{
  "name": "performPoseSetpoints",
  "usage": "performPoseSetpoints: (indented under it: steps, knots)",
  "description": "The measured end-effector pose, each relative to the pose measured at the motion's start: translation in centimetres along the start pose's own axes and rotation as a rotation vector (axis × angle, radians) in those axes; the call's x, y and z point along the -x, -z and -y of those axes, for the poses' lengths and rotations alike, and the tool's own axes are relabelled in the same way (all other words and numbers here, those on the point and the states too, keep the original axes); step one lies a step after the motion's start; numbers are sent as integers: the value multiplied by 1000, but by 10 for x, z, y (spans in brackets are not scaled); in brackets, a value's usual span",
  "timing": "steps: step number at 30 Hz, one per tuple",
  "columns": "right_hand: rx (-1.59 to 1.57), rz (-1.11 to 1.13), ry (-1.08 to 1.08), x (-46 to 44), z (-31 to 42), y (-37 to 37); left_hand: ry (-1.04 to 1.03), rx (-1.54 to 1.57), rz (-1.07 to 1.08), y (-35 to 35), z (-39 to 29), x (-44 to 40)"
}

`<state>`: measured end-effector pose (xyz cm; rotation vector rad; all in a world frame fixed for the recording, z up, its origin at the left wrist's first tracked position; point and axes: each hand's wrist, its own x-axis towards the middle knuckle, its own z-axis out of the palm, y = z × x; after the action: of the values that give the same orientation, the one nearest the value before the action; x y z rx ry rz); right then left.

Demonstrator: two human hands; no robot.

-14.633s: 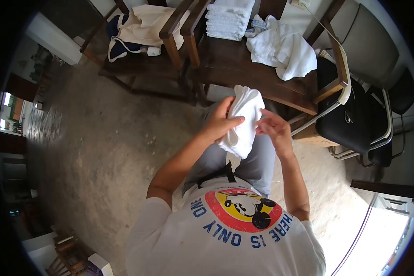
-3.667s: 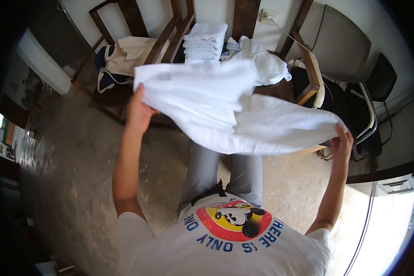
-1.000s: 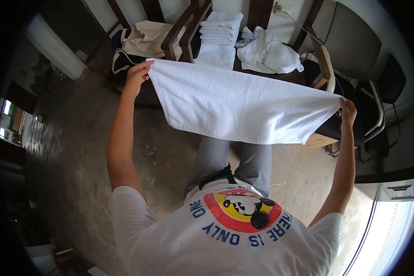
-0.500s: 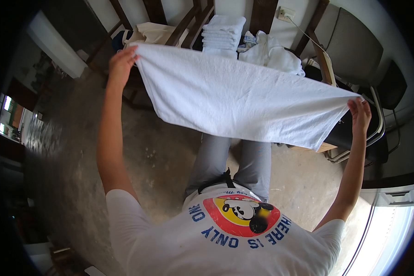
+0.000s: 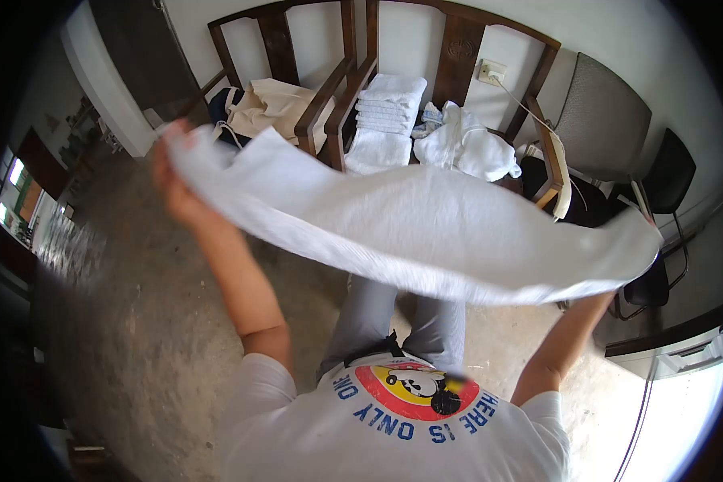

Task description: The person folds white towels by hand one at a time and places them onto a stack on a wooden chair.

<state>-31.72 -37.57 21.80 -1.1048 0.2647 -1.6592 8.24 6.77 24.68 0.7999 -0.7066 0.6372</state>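
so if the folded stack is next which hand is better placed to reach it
Probably the left hand: it looks nearer the folded stack in this view, though it holds one end of the towel. The right arm goes farther away, behind the towel.

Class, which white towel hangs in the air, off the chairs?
The unfolded towel spread from the left hand; the folded stack and crumpled heap rest on the right wooden armchair.

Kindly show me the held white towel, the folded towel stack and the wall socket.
Held white towel [image 5: 426, 221], head view: middle of its spread cloth.
Folded towel stack [image 5: 383, 119], head view: front folded edges.
Wall socket [image 5: 489, 69], head view: its faceplate.
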Motion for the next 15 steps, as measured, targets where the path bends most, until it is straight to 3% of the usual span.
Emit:
performPoseSetpoints:
  steps: [1, 2, 4, 5, 8, 11, 15]
  knots:
    - [88, 54, 56, 22, -9, -43, 149, -65, -23, -44, 2, 13]
    - [170, 103, 117, 43, -17, -85, 325, 263, 203, -59, 18, 25]
    - [-209, 387, -206, 50, -73, -97, 563, 423, 384, -109, 31, 63]
    - [55, 503, -99, 73, -81, -119, 560, 426, 510, -134, 26, 81]
    - [3, 699, -124, 122, -73, -162, 532, 338, 816, -164, 25, 123]
    - [-104, 772, -206, 137, -75, -160, 675, 299, 900, -158, 24, 146]
    - [-175, 853, -344, 139, -87, -145, 788, 339, 817, -155, 24, 151]
